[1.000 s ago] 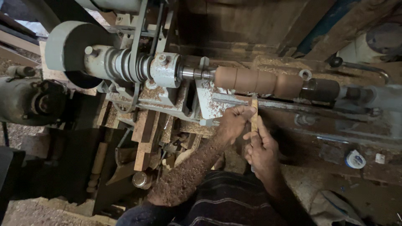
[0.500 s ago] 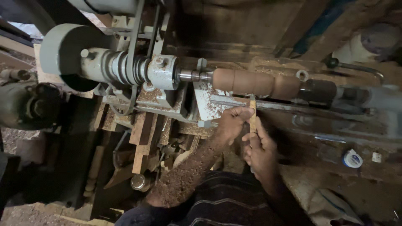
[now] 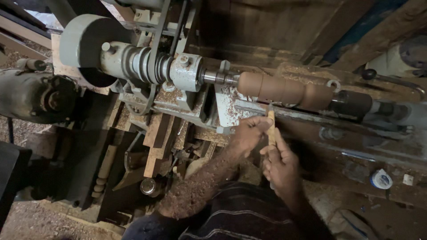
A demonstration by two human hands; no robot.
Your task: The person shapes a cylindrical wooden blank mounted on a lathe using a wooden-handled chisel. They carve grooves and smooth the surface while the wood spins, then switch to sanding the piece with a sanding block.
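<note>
A brown wooden cylinder (image 3: pixel 284 91) with shallow grooves is mounted lengthwise in a grey lathe (image 3: pixel 178 73). My left hand (image 3: pixel 247 133) and my right hand (image 3: pixel 279 166) both grip a wooden-handled turning tool (image 3: pixel 271 126). Its tip rests on the metal tool rest (image 3: pixel 284 111) just below the cylinder. The left hand holds the tool near the rest, and the right hand holds the handle lower down. My left forearm is coated with sawdust.
A motor (image 3: pixel 35 95) sits at the left beside the lathe's pulley (image 3: pixel 84 46). Wood offcuts and a turned spindle (image 3: pixel 104 171) lie under the lathe bed. A small metal can (image 3: pixel 148 186) stands among them. A white tape roll (image 3: pixel 381 179) lies at the right. Sawdust covers the bench.
The view has shifted slightly to the left. Both hands keep the same hold on the tool at the rest.
</note>
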